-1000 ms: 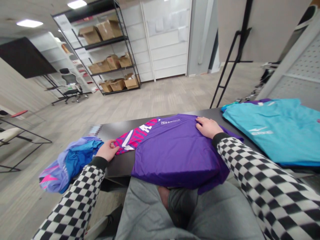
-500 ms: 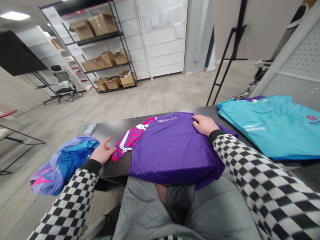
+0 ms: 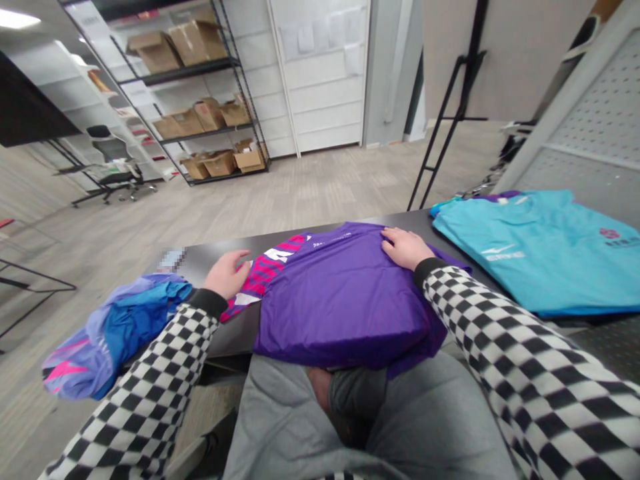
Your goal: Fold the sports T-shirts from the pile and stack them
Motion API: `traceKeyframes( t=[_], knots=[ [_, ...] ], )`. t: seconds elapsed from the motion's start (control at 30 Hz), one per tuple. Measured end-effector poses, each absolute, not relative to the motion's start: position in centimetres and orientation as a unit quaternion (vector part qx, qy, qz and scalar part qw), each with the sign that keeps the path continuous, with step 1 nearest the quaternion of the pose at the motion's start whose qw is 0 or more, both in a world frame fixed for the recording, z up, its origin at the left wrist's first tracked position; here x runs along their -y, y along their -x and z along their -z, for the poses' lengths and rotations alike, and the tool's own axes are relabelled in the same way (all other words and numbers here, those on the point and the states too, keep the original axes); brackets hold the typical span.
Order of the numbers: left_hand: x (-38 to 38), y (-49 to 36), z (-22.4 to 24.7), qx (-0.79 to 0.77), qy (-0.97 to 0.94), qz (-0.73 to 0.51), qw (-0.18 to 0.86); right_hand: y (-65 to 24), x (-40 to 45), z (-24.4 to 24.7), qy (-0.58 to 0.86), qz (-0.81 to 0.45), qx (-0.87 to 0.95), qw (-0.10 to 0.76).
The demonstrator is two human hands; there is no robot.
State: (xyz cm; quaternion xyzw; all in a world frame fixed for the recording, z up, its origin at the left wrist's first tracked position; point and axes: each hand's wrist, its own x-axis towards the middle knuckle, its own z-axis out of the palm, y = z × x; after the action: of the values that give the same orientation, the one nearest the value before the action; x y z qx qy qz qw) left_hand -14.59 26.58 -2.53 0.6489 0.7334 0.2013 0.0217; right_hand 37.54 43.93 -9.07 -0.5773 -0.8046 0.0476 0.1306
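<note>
A purple T-shirt (image 3: 330, 300) with white lettering near its collar lies spread on the dark table (image 3: 220, 343), its lower part hanging over the near edge. Its left sleeve (image 3: 273, 270) is patterned in pink and white. My left hand (image 3: 229, 273) is just above that sleeve's outer edge, thumb and fingers apart, nothing held; whether it touches the cloth I cannot tell. Flat on the shirt's upper right shoulder rests my right hand (image 3: 406, 247), fingers stretched out. Beneath the shirt's right side, part of the other sleeve is hidden by my forearm.
On the right is a stack of shirts with a turquoise shirt (image 3: 545, 253) on top. A crumpled blue and lilac garment (image 3: 120, 333) hangs at the table's left end, near a blurred small item (image 3: 171, 260). Beyond the table stand a shelf with cardboard boxes (image 3: 197, 43) and a black stand (image 3: 450, 113).
My left hand has moved up and right, from beside the patterned sleeve to over its outer edge. The right hand stays on the shoulder. The view has shifted slightly.
</note>
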Motion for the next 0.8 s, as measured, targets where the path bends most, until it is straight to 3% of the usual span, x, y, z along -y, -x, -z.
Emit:
traceKeyframes(
  t=[0.2, 0.5, 0.8],
  knots=[
    [-35.0, 6.9, 4.6, -0.670, -0.721, -0.119, 0.135, -37.5, -43.6, 8.8, 0.579, -0.049, 0.804, 0.126],
    [-39.8, 8.7, 8.0, -0.713, -0.698, -0.041, 0.053, -36.1, -43.7, 8.2, 0.556, -0.077, 0.818, 0.123],
    [-36.7, 11.3, 8.6, -0.725, -0.688, 0.034, 0.013, -35.6, -45.1, 7.0, 0.524, -0.111, 0.825, 0.181]
  ],
)
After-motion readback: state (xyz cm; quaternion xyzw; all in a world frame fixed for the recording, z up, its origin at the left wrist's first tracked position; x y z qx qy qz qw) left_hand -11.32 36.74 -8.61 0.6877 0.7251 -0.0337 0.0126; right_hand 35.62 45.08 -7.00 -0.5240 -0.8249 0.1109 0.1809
